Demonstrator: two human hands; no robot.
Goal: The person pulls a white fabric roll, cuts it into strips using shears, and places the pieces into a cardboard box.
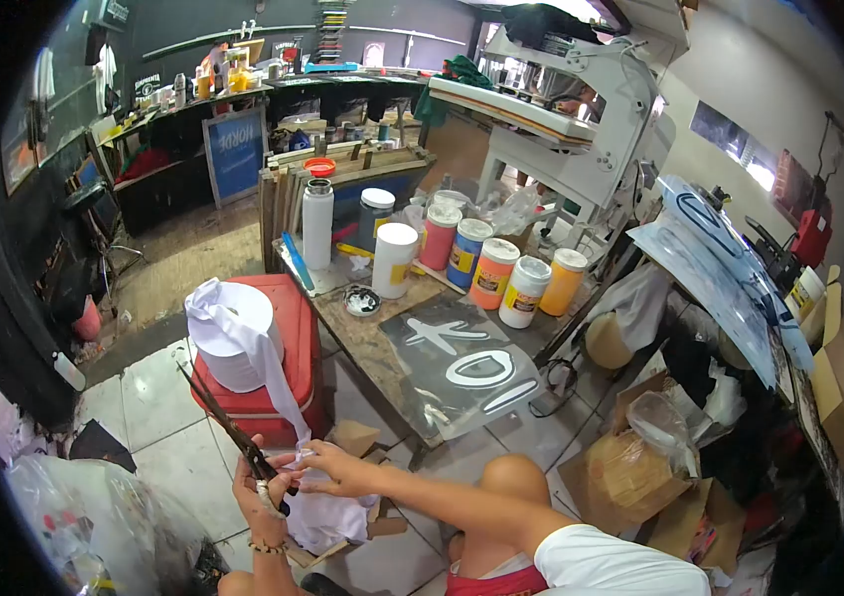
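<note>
The work in hand appears to be handling a narrow white fabric strip [286, 397] with cutting tools at the ready. The person's left hand [258, 485] has its fingers wrapped around the handles of long, dark metal scissors [228, 422], blades aimed at eleven o'clock. The right hand [334, 470] comes in from four o'clock, its fingers seemingly pinching the strip close beside the left fingers; the exact grip is too small to tell. From there the strip climbs toward eleven o'clock to a large white cylindrical roll [226, 366] on a red plastic cooler [300, 310]. Below the hands, loose white cloth [327, 521] lies heaped by a brown cardboard flap [387, 525]. Handling here calls for a taut strip and fingertips clear of the blades.

At one o'clock from the hands, a low wooden table [345, 331] bears a clear sheet with white lettering [414, 375] and colourful plastic paint jars [493, 273]; its near corner limits space there. A bulky clear plastic bag [94, 521] crowds nine o'clock.
</note>
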